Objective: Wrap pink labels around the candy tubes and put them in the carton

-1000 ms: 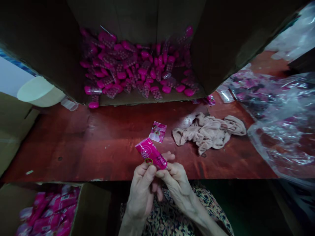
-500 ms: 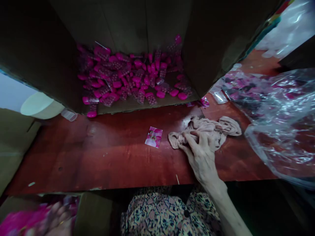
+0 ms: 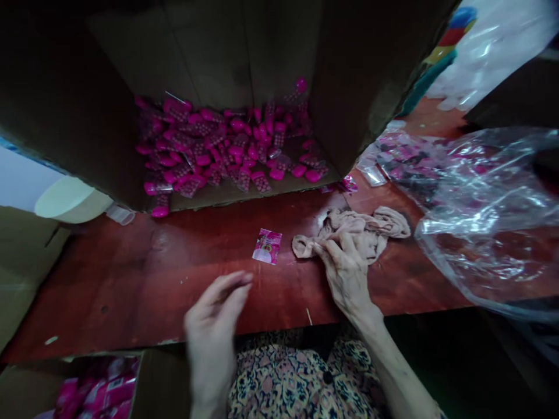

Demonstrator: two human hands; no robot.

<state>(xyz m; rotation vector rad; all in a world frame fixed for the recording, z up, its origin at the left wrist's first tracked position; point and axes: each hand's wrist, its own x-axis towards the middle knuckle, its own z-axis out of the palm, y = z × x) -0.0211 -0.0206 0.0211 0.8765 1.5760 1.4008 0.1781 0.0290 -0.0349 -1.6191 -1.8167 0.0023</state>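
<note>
Reddish tabletop (image 3: 144, 297) is spanning the view, with a tall cardboard box (image 3: 358, 75) opening toward the person and a heap of pink-capped containers (image 3: 218, 145) lying inside. One capped container (image 3: 160, 206) is leaning over the box's near lip, so a knock against the cardboard could be tipping it out.

On the crumpled cloth (image 3: 391, 221), the right hand (image 3: 349, 285) is resting with bent, slightly parted fingers; whether they are gripping the fabric, I cannot tell. Just left of the cloth, a flat pink packet (image 3: 267, 246) is lying on the boards. It is looking light, and a sideways drag of the cloth could be catching it. Near the table's front edge, the left hand (image 3: 212, 331) is hovering with thumb and fingertips close together (blur is hiding whether anything sits between them). A low sweep from there could be nudging the packet askew.

For moving, the widest bare stretch is lying left of the packet. Rightward, a loose clear plastic bag (image 3: 502, 227) is crowding the cloth's side, and its film could be snagging a passing finger.
</note>
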